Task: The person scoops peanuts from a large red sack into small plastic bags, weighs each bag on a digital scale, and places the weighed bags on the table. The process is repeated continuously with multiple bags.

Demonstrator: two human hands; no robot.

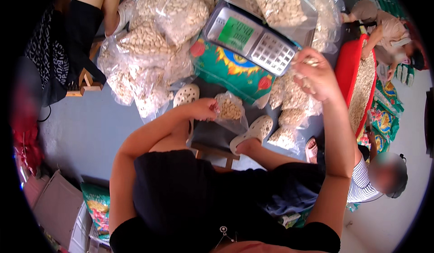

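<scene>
My left hand (pixel 204 108) grips the top of a small clear plastic bag (pixel 229 110) partly filled with pale flat seeds, between my shoes. My right hand (pixel 315 72), fingers curled round a few pale seeds, is raised at the right end of a grey digital scale (pixel 251 40) with a lit green display. A larger bag of seeds (pixel 275 2) lies on the scale's platform. Below the scale sits a green printed sack (pixel 230 77). Piles of filled clear bags (pixel 153 49) are at its left, and more bags (pixel 294 106) lie below my right hand.
At top left another person's legs (pixel 101 4) are beside a wooden stool (pixel 86 88). Two co-workers (pixel 386 31) (pixel 366 180) are at the right around a red trough of seeds (pixel 343 74), with green packages (pixel 386 117) behind. A grey box (pixel 54 208) stands at lower left.
</scene>
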